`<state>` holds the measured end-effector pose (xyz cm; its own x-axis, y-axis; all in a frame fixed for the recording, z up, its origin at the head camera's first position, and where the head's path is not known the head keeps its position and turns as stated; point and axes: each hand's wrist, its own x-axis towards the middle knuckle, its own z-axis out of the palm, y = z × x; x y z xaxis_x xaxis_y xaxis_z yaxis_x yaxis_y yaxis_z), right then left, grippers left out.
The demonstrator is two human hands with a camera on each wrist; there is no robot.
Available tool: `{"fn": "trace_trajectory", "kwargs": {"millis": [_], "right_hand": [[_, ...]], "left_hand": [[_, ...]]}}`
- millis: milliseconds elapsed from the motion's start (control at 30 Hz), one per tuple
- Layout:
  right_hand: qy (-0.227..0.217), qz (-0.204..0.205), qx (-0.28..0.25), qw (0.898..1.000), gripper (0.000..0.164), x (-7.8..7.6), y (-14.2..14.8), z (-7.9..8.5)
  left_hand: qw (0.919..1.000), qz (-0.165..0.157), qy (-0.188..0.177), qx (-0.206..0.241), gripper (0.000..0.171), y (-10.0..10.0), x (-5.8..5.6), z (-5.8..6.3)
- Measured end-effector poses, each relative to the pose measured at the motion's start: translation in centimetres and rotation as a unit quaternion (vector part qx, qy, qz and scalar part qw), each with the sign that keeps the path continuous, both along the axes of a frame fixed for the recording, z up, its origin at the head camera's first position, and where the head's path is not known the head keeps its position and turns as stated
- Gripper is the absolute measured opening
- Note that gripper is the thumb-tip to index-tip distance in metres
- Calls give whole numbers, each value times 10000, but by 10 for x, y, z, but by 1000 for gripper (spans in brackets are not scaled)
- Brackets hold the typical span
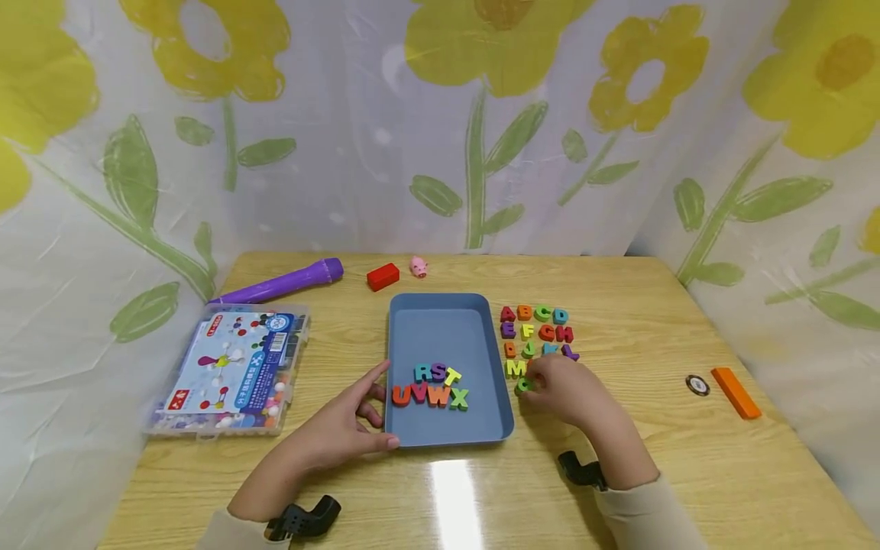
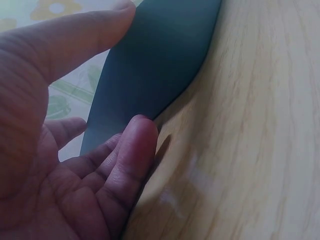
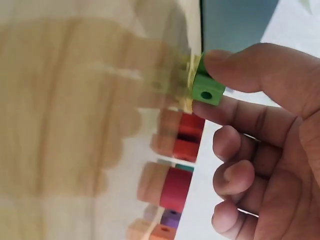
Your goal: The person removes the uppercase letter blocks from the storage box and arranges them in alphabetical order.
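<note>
My right hand [image 1: 565,388] pinches a green letter block [image 1: 524,385] between thumb and index finger, close beside the tray's right wall. In the right wrist view the green block [image 3: 207,91] shows a small dark hole, and the other fingers curl loosely below. The blue-grey tray [image 1: 440,325] holds the letters R, S, T [image 1: 451,376] and U, V, W, X [image 1: 459,399]. At the tray's left side lies my left hand [image 1: 337,428], fingers spread along the wall and thumb at the near corner. That wall [image 2: 165,50] rises beside its fingertips in the left wrist view.
Rows of coloured letters, from A [image 1: 507,314] to M [image 1: 515,368], lie right of the tray. A molecular model box [image 1: 227,367] and purple microphone-shaped tube [image 1: 282,283] lie left. A red block [image 1: 383,276] and pink pig [image 1: 418,266] stand behind; a round chip [image 1: 697,384] and orange bar [image 1: 736,393] lie right.
</note>
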<state>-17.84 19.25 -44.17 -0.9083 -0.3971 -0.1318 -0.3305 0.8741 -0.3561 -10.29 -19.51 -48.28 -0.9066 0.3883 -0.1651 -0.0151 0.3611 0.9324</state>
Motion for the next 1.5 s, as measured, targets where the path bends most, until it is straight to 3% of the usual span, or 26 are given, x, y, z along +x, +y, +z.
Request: {"fn": "trace_trajectory", "kwargs": {"millis": [333,533,700,833,933,1100,1233,1500], "right_hand": [[172,-127,318,9993,18,3,-9,1],[214,-190,311,9991,18,9,-6,23],[530,269,411,9974,25,2,-37,59],[688,880,534,9923,30,-12,-83,72],[532,1310,556,9884,32,-25,-116,67],[-138,1725,907,9807,34,-43,-150,47],[-391,1908,1138,9742,32,-47,-160,37],[-490,1973,1127,9726,27,-46,-163,33]], "left_hand": [[10000,19,45,22,117,-2,1,0],[10000,-14,-29,61,117,-1,2,1],[10000,28,-41,41,118,-2,1,1],[10000,31,-60,55,117,-3,1,0],[9999,9,-66,94,117,-3,1,0],[9999,-18,-57,109,116,-1,1,-1],[9999,3,-52,93,116,-1,1,0],[9999,38,-92,119,116,-1,2,1]]}}
